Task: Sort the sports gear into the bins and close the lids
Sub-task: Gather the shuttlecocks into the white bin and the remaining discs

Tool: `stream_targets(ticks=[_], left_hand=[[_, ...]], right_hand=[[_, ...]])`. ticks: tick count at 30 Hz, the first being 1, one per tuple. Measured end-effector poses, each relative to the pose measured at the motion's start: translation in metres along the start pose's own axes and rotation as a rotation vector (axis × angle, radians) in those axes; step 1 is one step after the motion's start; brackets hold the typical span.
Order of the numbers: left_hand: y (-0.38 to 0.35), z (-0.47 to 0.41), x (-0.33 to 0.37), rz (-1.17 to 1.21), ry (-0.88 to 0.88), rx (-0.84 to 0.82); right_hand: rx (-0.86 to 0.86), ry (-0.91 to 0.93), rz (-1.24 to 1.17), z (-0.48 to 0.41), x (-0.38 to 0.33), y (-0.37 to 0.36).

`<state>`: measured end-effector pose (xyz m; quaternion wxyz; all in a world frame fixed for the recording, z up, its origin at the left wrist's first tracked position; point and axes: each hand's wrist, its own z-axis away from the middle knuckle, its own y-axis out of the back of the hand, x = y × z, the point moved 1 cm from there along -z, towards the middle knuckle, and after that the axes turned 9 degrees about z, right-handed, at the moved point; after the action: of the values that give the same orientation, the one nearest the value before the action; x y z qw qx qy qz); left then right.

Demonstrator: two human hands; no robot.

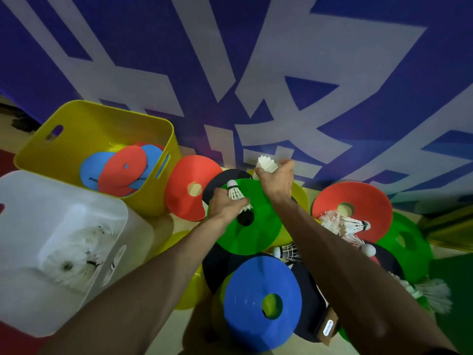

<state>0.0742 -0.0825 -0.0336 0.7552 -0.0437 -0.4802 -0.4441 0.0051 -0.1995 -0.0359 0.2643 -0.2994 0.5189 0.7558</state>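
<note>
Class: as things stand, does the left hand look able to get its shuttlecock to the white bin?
Probably yes. The left hand grips a shuttlecock above the green cone; the white bin stands open to its left, no lid on, only a flat red cone between.

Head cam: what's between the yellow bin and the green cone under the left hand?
A red cone, right beside the yellow bin, then the edge of a black cone partly covered by the green cone. Shows in the head view.
</note>
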Motion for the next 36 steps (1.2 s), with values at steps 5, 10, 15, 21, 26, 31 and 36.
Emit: stream_targets(ticks=[5, 10, 15, 21, 26, 31, 36], left_hand=[[0.035, 0.003, 0.016, 0.122, -0.077, 0.024], [0.082, 0.023, 0.03, 0.278, -0.175, 0.035], [0.15, 0.051, 0.031, 0.378, -0.307, 0.116], [0.254, 0.084, 0.005, 0.389, -0.412, 0.254], [0.327, 0.099, -0.039, 0.378, -0.386, 0.431], [0.35, 0.099, -0.06, 0.401, -0.343, 0.451], [0.366, 0.1, -0.074, 0.402, -0.32, 0.44]], right_hand=[[0.007, 0.099, -0.077, 0.021, -0.013, 0.021], [-0.011, 0.292, -0.093, 0.054, -0.046, 0.04], [-0.104, 0.439, -0.12, 0.1, -0.09, 0.029], [-0.272, 0.517, -0.139, 0.165, -0.138, -0.029], [-0.45, 0.545, -0.089, 0.216, -0.159, -0.086], [-0.559, 0.483, -0.096, 0.243, -0.165, -0.127], [-0.612, 0.486, -0.029, 0.259, -0.167, -0.136]])
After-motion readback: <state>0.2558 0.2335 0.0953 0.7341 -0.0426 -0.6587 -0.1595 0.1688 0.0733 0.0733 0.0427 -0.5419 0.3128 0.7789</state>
